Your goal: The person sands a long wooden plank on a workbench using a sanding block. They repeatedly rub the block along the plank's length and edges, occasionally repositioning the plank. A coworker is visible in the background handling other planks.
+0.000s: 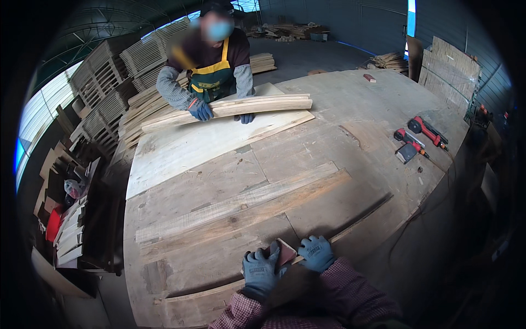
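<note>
My left hand (260,272), in a blue-grey glove, is closed around a reddish-brown sanding block (286,253) at the near side of the table. Just to the right, my gloved right hand (316,253) has its fingers bent over a long thin wooden board (361,220). The board seems to stand on edge and runs from lower left to upper right in front of me. Its middle is hidden by my hands and a dark shape below them. Beyond it, two flat wooden planks (235,204) (246,218) lie side by side on the wooden tabletop (208,192).
Across the table a co-worker's gloved hands (201,109) hold stacked boards (263,105) above a pale sheet (170,159). Red-and-black power tools (427,131) with a cable lie at the right. Another red block (370,78) sits farther back. Wood stacks (104,71) stand left.
</note>
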A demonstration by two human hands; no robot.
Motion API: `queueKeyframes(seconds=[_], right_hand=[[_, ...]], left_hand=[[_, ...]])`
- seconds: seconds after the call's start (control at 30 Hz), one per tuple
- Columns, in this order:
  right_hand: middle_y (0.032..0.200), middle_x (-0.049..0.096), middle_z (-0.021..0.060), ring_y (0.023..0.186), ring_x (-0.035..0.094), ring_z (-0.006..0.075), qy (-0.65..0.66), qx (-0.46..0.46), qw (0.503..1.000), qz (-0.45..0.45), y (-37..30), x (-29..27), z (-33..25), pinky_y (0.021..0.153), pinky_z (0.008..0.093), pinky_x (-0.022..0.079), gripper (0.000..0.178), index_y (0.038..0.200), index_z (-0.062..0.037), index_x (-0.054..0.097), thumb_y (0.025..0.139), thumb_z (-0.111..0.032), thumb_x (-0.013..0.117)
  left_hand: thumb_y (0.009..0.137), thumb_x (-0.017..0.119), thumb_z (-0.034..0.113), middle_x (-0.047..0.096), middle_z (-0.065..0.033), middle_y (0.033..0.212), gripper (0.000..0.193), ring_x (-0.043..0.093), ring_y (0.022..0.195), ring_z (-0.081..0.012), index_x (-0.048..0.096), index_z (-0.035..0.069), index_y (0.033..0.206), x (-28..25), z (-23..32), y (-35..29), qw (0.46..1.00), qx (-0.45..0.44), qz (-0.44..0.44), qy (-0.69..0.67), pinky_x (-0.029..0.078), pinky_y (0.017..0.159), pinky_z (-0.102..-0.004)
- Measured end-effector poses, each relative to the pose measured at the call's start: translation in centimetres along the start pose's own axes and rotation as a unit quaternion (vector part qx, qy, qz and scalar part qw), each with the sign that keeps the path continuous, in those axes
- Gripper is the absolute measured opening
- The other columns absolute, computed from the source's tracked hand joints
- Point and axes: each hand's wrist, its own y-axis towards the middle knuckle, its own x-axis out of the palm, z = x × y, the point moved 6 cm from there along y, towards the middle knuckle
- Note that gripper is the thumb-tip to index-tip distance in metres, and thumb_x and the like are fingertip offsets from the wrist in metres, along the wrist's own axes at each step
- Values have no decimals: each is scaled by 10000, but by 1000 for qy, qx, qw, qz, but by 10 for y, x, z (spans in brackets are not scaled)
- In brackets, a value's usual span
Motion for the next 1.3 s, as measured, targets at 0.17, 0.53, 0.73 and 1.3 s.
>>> queueKeyframes(seconds=[0.17,0.53,0.73,1.3], right_hand=[[1029,612,-1,1021,561,217,27,28,999,-20,-2,-5,4,844,435,449,378,996,-244,692,738,-520,709],[1061,617,-10,1037,561,220,13,9,1000,-13,1,-1,-5,872,441,447,373,1015,-263,690,751,-526,709],[997,627,-23,1004,568,217,31,12,999,22,2,-5,-3,857,429,446,393,969,-258,704,713,-556,722],[1001,627,-29,989,571,208,25,5,999,33,-1,-4,-5,859,425,417,365,946,-271,721,697,-537,746]], left_hand=[[788,677,531,584,-166,1127,698,530,992,-372,530,224,1397,-6,-49,-41,997,4,76,-1,409,918,-514],[871,626,511,617,-179,976,673,588,873,-377,488,166,1432,-34,-311,-240,870,-467,63,145,438,777,-508],[751,752,431,527,-194,1120,707,485,1013,-385,544,170,1374,-24,-148,-117,956,-208,191,79,403,896,-531],[785,749,420,531,-216,1174,811,484,1075,-390,421,185,1489,-24,-263,-218,903,-374,178,113,409,927,-502]])
